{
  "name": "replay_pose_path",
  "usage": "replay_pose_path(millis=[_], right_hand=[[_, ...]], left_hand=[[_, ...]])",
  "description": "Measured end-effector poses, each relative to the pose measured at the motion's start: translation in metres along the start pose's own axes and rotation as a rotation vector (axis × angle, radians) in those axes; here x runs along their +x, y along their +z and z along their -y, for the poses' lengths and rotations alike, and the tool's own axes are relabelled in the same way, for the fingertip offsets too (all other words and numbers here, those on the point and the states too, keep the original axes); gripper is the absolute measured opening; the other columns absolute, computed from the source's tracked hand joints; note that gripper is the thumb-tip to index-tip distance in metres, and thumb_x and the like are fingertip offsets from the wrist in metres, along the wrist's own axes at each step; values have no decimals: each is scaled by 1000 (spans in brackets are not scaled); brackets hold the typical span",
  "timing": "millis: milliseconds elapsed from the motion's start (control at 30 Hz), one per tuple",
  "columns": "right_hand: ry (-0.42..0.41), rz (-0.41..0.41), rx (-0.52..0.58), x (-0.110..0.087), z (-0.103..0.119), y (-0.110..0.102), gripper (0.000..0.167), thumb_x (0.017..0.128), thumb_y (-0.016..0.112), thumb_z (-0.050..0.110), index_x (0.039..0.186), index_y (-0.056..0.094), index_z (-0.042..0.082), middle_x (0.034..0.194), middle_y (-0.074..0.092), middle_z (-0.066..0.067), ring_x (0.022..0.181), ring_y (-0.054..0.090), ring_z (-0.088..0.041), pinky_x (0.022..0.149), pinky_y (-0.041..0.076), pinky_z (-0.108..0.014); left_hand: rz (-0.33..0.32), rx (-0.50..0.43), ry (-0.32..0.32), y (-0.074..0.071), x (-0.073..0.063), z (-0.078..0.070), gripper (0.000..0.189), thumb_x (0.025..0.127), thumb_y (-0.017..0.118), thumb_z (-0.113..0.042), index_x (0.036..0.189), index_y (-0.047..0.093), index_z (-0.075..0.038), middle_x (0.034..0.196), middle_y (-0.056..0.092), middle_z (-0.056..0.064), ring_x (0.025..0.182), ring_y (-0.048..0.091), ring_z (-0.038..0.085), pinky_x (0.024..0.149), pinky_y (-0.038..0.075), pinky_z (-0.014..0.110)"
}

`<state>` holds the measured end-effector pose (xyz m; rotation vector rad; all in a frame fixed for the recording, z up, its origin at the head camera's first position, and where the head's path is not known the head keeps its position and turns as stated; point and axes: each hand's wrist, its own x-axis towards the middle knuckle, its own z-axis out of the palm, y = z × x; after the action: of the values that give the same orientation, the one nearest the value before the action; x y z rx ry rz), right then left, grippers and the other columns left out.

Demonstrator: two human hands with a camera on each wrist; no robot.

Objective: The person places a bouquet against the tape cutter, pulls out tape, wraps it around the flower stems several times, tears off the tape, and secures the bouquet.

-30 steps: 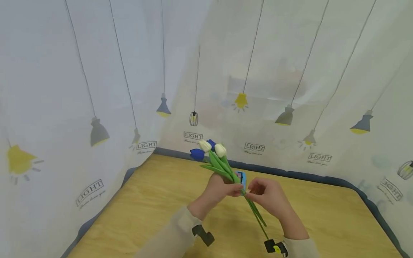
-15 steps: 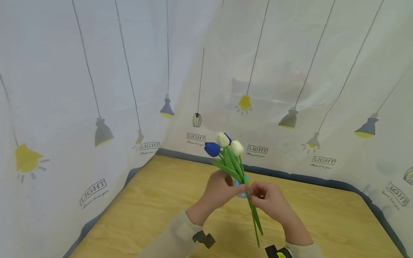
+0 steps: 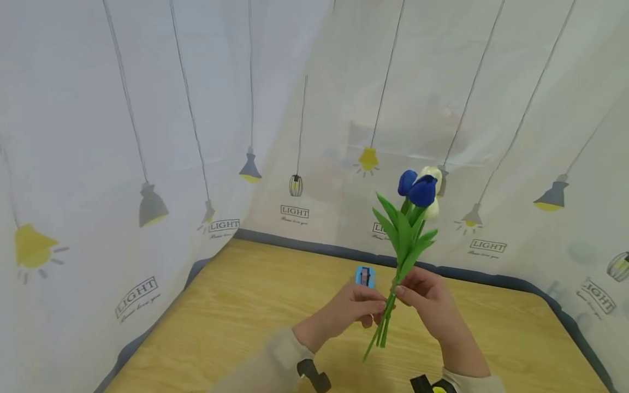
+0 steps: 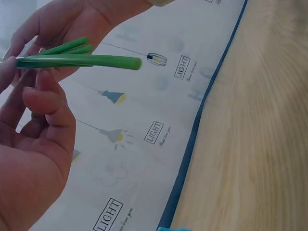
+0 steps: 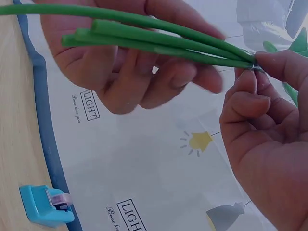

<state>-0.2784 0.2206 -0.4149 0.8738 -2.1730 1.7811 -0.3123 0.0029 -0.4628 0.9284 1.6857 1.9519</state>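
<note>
A bunch of artificial tulips (image 3: 405, 240) with blue and white heads stands at a tilt above the table in the head view. My right hand (image 3: 427, 303) pinches the stems just under the leaves. In the right wrist view, its thumb and finger meet at a shiny band of clear tape (image 5: 255, 65) round the stems. My left hand (image 3: 346, 311) holds the stems lower down, its fingers curled about them. The cut stem ends (image 4: 115, 61) stick out past the fingers in the left wrist view. A blue tape dispenser (image 3: 365, 277) stands behind the left hand.
The wooden table (image 3: 255, 305) runs back to a dark blue edge strip (image 3: 304, 248). Behind it hang pale sheets (image 3: 314, 131) printed with lamps. A black wrist mount (image 3: 314, 376) sits on each cuff.
The tulip bunch has swung from leaning left to leaning right, and its heads have risen. My left hand has shifted down the stems, my right hand up under the leaves. The dispenser now shows.
</note>
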Motion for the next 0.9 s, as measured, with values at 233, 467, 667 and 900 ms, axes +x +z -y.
replay_pose_path(millis=[233, 467, 667, 900], right_hand=[[-76, 100, 143, 3, -5, 3, 37, 104, 52, -12, 112, 72, 18, 90, 68, 12, 70, 52, -10, 62, 47, -30], [-14, 21, 47, 3, 2, 6, 19, 106, 55, -5, 110, 71, 5, 84, 66, 11, 67, 52, -15, 59, 47, -32], [126, -260, -287, 2, 16, 19, 11, 100, 73, 7, 105, 68, -2, 82, 64, 7, 69, 59, -7, 60, 54, -22], [32, -345, -567, -1, 26, 38, 36, 83, 92, 18, 94, 59, 10, 78, 57, -1, 66, 55, -6, 60, 51, -20]], left_hand=[[168, -133, 73, 7, -6, 4, 55, 112, 56, -22, 126, 51, 31, 82, 69, -13, 58, 41, 4, 55, 35, 19], [90, 19, 169, 2, -2, 6, 45, 110, 60, -20, 107, 62, 25, 69, 62, -11, 57, 47, 2, 58, 43, 17], [-67, 177, 198, 3, 1, 5, 27, 107, 64, -12, 101, 72, 13, 63, 54, -3, 55, 51, 2, 56, 47, 17], [-196, 281, 173, 8, 1, 5, 25, 105, 68, -15, 94, 75, 6, 66, 56, 3, 56, 53, 1, 54, 49, 16]])
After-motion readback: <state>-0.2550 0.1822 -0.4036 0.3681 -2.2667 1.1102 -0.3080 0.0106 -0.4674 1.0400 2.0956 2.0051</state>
